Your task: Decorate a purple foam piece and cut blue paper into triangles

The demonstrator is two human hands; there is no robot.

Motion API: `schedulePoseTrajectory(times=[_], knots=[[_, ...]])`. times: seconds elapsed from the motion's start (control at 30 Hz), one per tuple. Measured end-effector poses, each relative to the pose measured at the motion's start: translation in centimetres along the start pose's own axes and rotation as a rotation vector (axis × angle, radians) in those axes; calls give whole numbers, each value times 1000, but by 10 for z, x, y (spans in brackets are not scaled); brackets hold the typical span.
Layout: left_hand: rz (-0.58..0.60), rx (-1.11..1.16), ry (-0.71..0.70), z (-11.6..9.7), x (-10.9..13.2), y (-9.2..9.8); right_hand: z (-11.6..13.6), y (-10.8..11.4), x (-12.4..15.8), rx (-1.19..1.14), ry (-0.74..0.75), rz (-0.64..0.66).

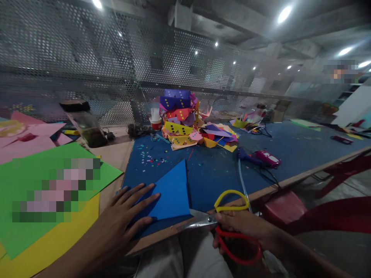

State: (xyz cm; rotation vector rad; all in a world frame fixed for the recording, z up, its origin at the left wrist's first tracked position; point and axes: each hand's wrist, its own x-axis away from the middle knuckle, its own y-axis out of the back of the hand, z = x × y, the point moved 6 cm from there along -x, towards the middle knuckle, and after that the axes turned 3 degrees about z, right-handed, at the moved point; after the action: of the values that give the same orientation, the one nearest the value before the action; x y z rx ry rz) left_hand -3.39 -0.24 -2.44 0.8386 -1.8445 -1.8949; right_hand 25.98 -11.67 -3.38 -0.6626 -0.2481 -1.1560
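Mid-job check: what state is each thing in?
Scissors: blades apart
Blue paper: lying flat
Right hand: gripping scissors
Left hand: open, fingers on blue paper
Green sheet: overlapping yellow sheet
Paper cutouts: heaped
Jar: lid on
Ceiling lights: lit

Blue-topped counter (298, 135) carries a heap of bright cut paper (177, 129) before a perforated metal screen (98, 65), scattered paper bits (149, 160) nearby, dark-lidded jar (89, 125) leftward, green sheet (72, 152) overlapping yellow sheet (43, 251), magenta object (268, 158) rightward, red chair (290, 206) beside the edge.
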Motion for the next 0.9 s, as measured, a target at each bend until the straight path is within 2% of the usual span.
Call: schedulePoseTrajectory(times=[0.13, 0.2, 0.3, 0.33, 0.43, 0.53, 0.6, 0.63, 0.73, 0.9], knots=[[-152, -26, -36, -9, -3, 15, -4, 5, -1, 11, 21, -2], [-219, -3, -80, -23, -9, 28, -5, 5, 0, -1, 46, -9], [-236, 165, -100, -50, -28, 47, -5, 1, 3, -4, 71, -42], [-213, 248, -117, -61, -38, 51, -4, -1, 4, 4, 74, -51], [-73, 468, -49, -87, -79, 54, -2, -6, 5, 45, 82, -56], [73, 564, -49, -114, -124, 46, -3, -7, 3, 39, 109, -45], [197, 589, -68, -131, -148, 34, -5, -5, 0, 19, 116, -25], [223, 591, -86, -139, -158, 30, -6, -4, -1, 13, 116, -18], [283, 590, -122, -155, -175, 20, -9, -1, -3, 11, 112, 2], [310, 594, -124, -162, -180, 18, -14, 5, -10, -7, 123, 48]])
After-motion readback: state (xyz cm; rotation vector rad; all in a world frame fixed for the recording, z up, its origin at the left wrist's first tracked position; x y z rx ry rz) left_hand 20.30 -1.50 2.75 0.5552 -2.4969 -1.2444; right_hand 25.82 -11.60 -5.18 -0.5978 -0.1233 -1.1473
